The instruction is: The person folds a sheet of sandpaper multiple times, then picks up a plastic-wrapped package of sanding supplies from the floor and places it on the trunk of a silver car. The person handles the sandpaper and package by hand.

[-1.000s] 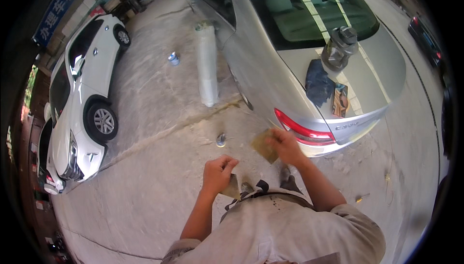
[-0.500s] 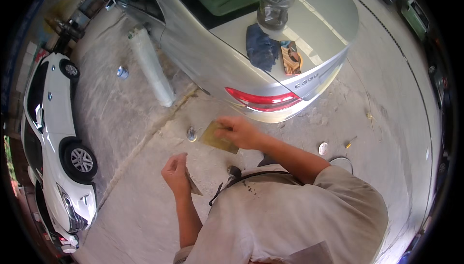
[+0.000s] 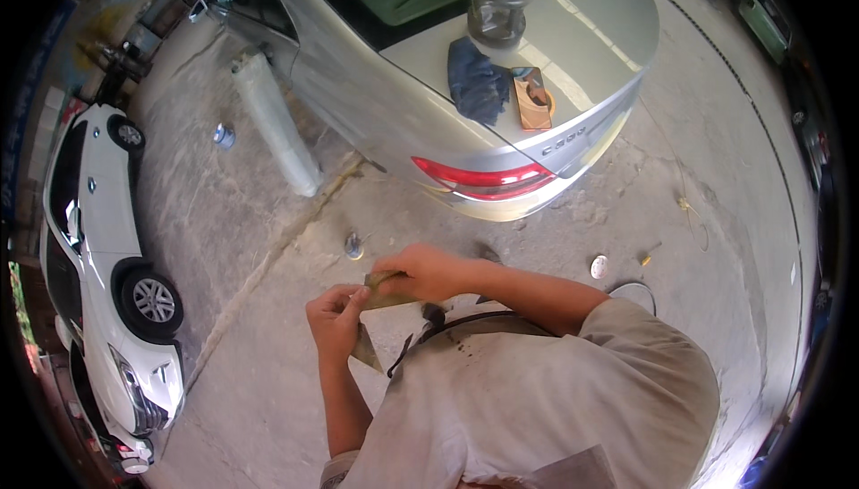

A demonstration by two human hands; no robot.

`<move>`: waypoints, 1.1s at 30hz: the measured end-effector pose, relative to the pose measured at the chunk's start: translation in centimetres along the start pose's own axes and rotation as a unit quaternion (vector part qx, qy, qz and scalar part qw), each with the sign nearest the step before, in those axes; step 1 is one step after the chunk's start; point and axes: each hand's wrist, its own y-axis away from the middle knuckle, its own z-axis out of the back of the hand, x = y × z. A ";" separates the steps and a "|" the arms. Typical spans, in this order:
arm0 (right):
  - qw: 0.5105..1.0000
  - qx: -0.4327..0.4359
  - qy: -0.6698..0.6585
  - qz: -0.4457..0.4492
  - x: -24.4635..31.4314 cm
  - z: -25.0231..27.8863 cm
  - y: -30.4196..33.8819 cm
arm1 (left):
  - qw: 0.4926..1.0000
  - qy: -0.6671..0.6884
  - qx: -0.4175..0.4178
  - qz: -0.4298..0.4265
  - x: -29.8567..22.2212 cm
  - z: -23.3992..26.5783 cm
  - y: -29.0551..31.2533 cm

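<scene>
In front of my body, my right hand (image 3: 428,272) pinches a thin olive-brown sandpaper sheet (image 3: 385,299), its fingers bent over the upper edge. My left hand (image 3: 333,323) is closed beside it, thumb and fingertips at that sheet's left end. A second sandpaper piece (image 3: 368,352) hangs below the left fingers, pointing down toward my shirt. Fingers cover part of both pieces. Beyond my hands is the rear corner of a silver car (image 3: 358,95), with its red tail light (image 3: 483,178).
On the boot lid are a dark plastic-wrapped object (image 3: 498,13), a dark blue cloth (image 3: 476,85), a patterned phone-shaped item (image 3: 531,98) and an orange ring (image 3: 550,106). The floor holds a small can (image 3: 354,246), a long plastic-wrapped roll (image 3: 279,131) and a white lid (image 3: 599,266). A white car (image 3: 107,221) stands left.
My right hand has come down and left with its sheet, meeting my left hand. The sheet, spread flat before, now shows narrower between the hands. The view has shifted slightly.
</scene>
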 end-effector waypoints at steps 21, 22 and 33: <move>0.986 -0.164 -0.008 -0.032 -1.0 1.2 -0.1 | 0.775 -0.530 -0.175 -0.297 -23.7 3.2 7.6; 0.986 -0.162 -0.010 -0.026 -1.1 1.0 0.1 | 0.760 -0.548 -0.194 -0.291 -25.7 2.2 8.3; 0.987 -0.150 0.045 -0.041 -1.2 0.7 0.4 | 0.841 -0.401 -0.159 -0.327 -30.2 -0.6 11.3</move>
